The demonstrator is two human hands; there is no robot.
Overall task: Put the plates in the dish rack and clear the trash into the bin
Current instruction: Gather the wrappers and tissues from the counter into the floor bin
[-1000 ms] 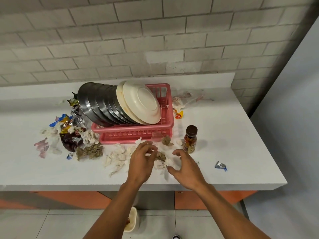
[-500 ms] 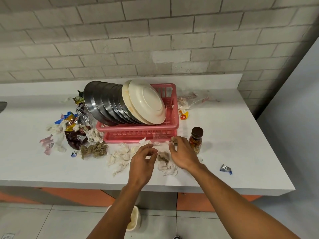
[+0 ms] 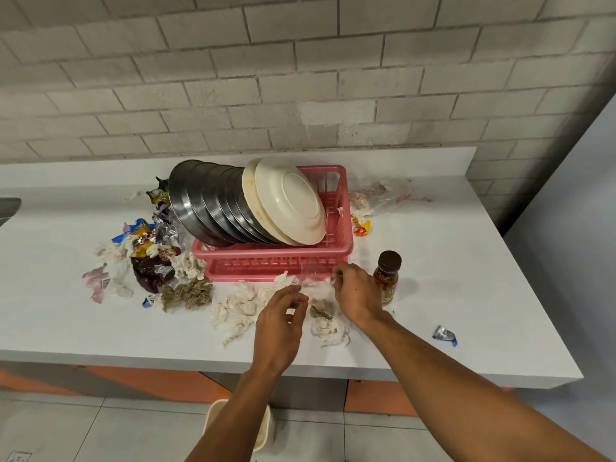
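Several steel plates [image 3: 206, 208] and two cream plates [image 3: 290, 201] lean on edge in the pink dish rack [image 3: 276, 261]. Crumpled white tissues [image 3: 236, 308] and brownish scraps [image 3: 320, 311] lie on the white counter [image 3: 466, 278] in front of the rack. My right hand [image 3: 356, 291] is at the rack's front right corner, its fingertips pinching a clear plastic scrap [image 3: 313, 271]. My left hand [image 3: 280, 321] hovers just left of it with loosely curled fingers holding nothing. A cream bin [image 3: 266, 428] stands on the floor under the counter, partly hidden by my left forearm.
A heap of foil and coloured wrappers [image 3: 153, 258] lies left of the rack. A small brown-capped bottle [image 3: 386, 275] stands just right of my right hand. A blue-silver wrapper [image 3: 445, 335] lies near the counter's front right. More litter [image 3: 376, 195] sits behind the rack.
My right hand has moved forward from the tissues near the counter's front to the rack's front corner beside the bottle. My left hand has stayed in about the same place.
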